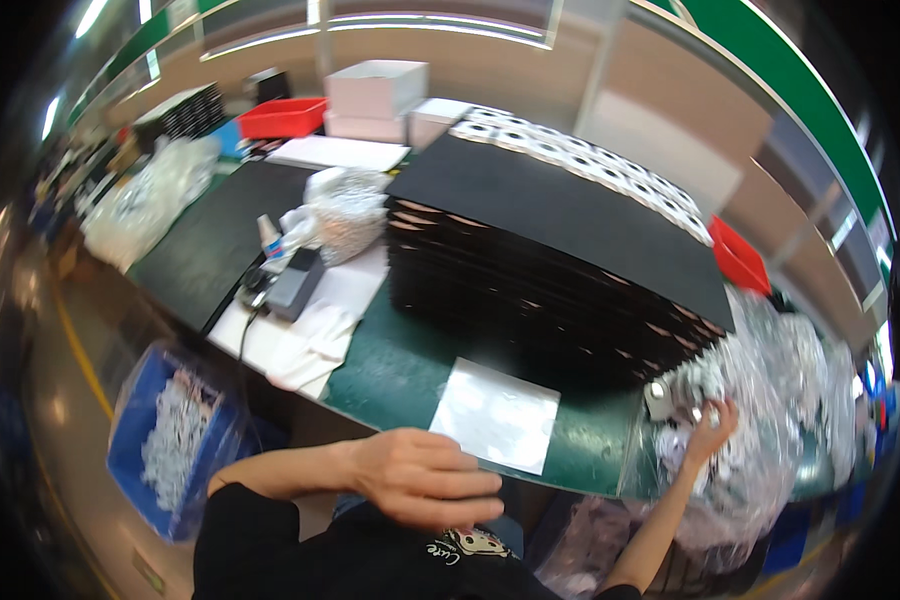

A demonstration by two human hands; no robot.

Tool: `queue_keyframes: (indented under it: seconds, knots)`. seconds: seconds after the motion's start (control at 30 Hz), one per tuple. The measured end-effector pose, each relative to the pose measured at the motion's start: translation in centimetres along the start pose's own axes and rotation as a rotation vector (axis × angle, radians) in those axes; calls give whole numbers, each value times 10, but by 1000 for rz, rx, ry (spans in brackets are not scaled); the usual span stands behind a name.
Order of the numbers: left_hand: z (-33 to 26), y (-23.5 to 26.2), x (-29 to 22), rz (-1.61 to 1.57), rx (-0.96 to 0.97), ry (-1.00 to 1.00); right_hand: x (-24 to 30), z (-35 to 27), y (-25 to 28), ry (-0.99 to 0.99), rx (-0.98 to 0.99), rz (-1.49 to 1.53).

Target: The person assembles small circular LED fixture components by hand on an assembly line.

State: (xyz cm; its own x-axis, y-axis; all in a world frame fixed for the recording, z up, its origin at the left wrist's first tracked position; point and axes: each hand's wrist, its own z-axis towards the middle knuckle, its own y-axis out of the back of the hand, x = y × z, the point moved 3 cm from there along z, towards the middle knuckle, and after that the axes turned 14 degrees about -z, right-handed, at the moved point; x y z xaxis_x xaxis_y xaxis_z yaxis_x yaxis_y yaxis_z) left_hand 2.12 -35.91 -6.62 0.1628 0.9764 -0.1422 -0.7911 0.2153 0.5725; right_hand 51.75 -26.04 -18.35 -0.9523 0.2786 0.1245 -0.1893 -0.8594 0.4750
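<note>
My left hand [420, 478] hovers in front of my body at the table's near edge. Its fingers are stretched out, with nothing seen in them. Just beyond it lies a white sheet [498, 415] on the green table top. At the right, my right hand [712, 432] reaches into a clear plastic bag [755, 440] heaped with small white parts [695, 380]. Its fingers are closed at the pile; a small pale piece seems to be between them, too blurred to name.
A tall stack of black boards [570, 210] fills the table's middle, with rows of white rings [590, 160] on top. To its left are a grey device [295, 283], a small bottle [269, 236] and bubble wrap [348, 215]. A blue bin [135, 440] of white pieces stands lower left.
</note>
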Motion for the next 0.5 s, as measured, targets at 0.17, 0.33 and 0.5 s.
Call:
queue_keyframes:
  seconds: [0.17,0.33,0.5]
  knots:
    - [-44,21,16,140,73,292,-12,8,-2,-296,8,430]
    - [-75,50,41,275,-45,570,41,-22,13,-372,172,639]
    - [-90,69,54,346,-89,733,92,-58,40,-157,124,514]
